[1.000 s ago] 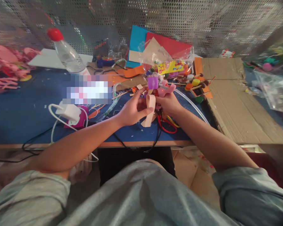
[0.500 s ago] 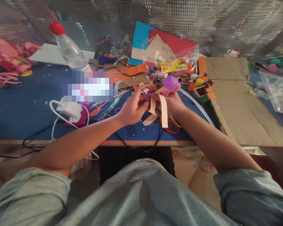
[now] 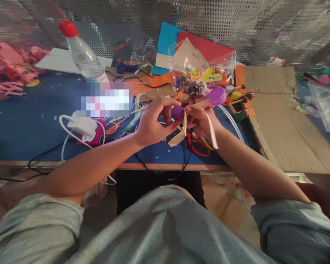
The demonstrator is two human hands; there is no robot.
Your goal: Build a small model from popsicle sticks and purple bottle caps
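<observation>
Over the middle of the blue table, a wooden stick (image 3: 200, 105) has a purple bottle cap (image 3: 217, 96) at its right end and a second purple cap (image 3: 177, 112) near its left end. My right hand (image 3: 205, 121) is closed around the stick, with the thumb pressed on it. A cream paper strip (image 3: 212, 130) hangs from the piece in a loose fold. Curled about the left cap, my left hand (image 3: 154, 121) has its forefinger above and thumb below. Below the hands lie red-handled scissors (image 3: 199, 148) and a paper scrap (image 3: 177, 138).
A red-capped water bottle (image 3: 84, 55) and a white charger (image 3: 84, 124) on a magenta block stand to the left. Behind are coloured card sheets (image 3: 206, 47) and a clear bag (image 3: 228, 73). Cardboard (image 3: 286, 124) covers the right side. Black cable (image 3: 188, 156) crosses the front edge.
The stick has turned, so its right cap moved right and the left cap now shows between my hands. The paper strip swung to the right. My left fingers shifted a little.
</observation>
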